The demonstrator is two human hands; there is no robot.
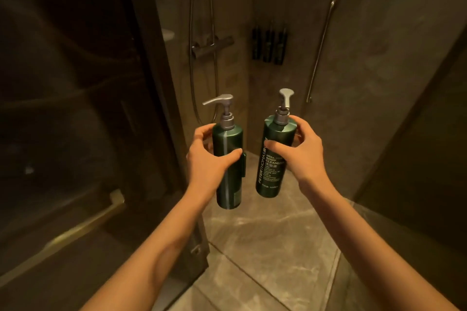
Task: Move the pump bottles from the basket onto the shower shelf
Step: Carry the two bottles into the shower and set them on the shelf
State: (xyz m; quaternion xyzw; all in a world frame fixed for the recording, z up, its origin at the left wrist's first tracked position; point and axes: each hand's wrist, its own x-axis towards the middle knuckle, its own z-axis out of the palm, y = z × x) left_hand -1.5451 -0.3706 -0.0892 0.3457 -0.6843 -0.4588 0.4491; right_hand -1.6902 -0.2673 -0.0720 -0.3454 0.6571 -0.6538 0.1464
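Observation:
I hold two dark green pump bottles with silver pumps upright in the air in front of the shower stall. My left hand grips the left pump bottle around its upper body; its plain back faces me. My right hand grips the right pump bottle near its shoulder, white label text toward me. A dark wall holder with three dark bottles hangs on the far shower wall, well beyond both hands. No basket is in view.
The dark glass shower door stands at the left with a brass handle. A shower mixer and hose are mounted on the back wall. A metal grab bar runs down the right wall. Marble floor lies below.

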